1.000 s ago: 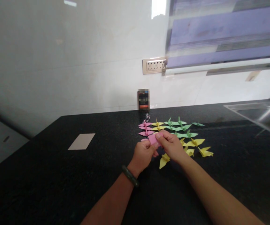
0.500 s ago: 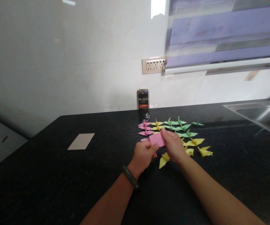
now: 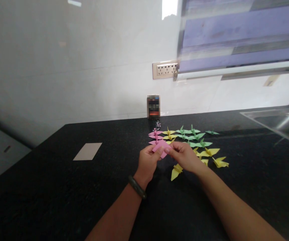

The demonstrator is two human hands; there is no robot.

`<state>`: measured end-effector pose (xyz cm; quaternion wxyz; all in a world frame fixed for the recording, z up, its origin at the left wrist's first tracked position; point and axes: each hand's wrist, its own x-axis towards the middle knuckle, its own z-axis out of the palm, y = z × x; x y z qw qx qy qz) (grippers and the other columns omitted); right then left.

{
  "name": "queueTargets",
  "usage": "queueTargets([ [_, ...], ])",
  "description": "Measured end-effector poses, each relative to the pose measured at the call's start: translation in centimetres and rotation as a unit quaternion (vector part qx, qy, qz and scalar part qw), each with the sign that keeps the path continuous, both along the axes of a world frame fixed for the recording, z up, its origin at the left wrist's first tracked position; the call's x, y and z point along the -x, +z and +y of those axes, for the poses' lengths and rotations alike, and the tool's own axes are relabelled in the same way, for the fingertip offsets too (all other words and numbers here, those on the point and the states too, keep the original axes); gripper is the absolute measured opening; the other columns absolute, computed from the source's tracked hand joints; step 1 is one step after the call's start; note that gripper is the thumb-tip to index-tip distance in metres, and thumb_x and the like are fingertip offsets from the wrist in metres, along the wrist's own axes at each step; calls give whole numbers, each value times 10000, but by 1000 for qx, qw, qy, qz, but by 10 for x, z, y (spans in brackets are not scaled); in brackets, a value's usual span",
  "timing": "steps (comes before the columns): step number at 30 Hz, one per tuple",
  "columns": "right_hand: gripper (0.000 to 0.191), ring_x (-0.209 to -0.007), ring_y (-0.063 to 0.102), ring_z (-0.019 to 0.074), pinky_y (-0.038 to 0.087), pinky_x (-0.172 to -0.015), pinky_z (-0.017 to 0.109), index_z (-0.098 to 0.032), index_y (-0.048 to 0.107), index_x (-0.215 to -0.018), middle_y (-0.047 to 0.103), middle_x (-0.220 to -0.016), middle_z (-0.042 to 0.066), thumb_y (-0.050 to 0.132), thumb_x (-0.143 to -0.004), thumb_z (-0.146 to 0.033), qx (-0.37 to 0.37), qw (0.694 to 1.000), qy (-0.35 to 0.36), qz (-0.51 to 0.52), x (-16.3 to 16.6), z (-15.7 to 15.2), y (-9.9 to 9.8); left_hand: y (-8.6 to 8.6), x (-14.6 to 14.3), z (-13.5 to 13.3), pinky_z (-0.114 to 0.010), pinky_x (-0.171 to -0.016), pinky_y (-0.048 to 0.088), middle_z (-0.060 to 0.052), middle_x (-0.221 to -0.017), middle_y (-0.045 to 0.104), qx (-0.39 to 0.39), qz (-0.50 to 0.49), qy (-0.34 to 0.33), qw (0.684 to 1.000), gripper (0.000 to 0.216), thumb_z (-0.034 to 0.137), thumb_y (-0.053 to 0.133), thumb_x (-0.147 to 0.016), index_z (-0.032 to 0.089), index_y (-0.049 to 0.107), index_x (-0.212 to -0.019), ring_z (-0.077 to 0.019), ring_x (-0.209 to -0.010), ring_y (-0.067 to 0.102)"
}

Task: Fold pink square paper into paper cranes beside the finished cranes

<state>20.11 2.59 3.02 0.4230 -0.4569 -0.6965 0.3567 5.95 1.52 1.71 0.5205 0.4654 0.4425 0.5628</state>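
Note:
A folded piece of pink paper [image 3: 162, 146] is held between both hands above the black countertop, one corner pointing up. My left hand [image 3: 146, 161] pinches its left side, thumb on top; a dark bangle circles that wrist. On the right side, my right hand [image 3: 184, 154] grips the paper with thumb and fingers. Just beyond lie pink paper cranes [image 3: 155, 137], yellow paper cranes [image 3: 169, 132] and green paper cranes [image 3: 194, 136] in rows. More yellow cranes [image 3: 220, 162] rest to the right of my right hand, and one yellow crane [image 3: 176, 171] sits below it. My hands hide some cranes.
A pale square sheet [image 3: 87, 151] lies on the black countertop [image 3: 46, 180] to the left. A small dark box-like object [image 3: 153, 107], blurred out, stands against the wall. A metal sink [image 3: 280, 120] is set in at the right. Wall sockets [image 3: 166, 70] are above.
The pink paper has been turned so that a corner now points up, and it has shifted slightly left. Both hands have moved a little with it and keep their hold.

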Motion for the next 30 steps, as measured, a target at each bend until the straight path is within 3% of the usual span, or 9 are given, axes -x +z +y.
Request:
queueTargets([
  [3,351,-443,357,82,257,-429,211,-166,485,-492,413,-459,-40,551,-727,-418,14,1000,1,-3,2,0,0,-4,4,3,-200,-488,368,13,-532,556,-14,19,13,1000,240,348,666,-638,111,633,-635,-76,-489,466],
  [8,294,-411,350,78,270,-416,209,-179,464,-570,413,-452,-56,553,-730,-409,61,991,-56,106,7,0,-5,-3,3,3,-198,-498,382,6,-572,578,26,-16,-13,999,208,312,677,-629,113,622,-649,-72,-498,484],
  [14,310,-425,337,75,258,-418,214,-178,448,-550,398,-458,-53,540,-746,-399,39,993,-68,86,6,1,-6,2,3,1,-194,-500,412,-6,-629,604,63,-44,-41,996,218,315,682,-627,117,633,-705,-81,-533,525],
  [21,227,-479,392,75,320,-443,202,-178,482,-744,449,-576,-53,632,-677,-334,10,985,-67,160,15,0,-10,1,4,5,-207,-524,436,-36,-689,639,37,-78,12,996,233,312,671,-644,108,663,-757,-103,-580,558],
  [30,163,-478,399,84,314,-451,211,-167,530,-682,470,-549,-39,615,-683,-306,-1,990,-90,110,16,0,-16,1,4,5,-217,-512,440,-44,-689,651,32,-105,13,994,267,320,680,-636,107,672,-797,-110,-566,562],
])
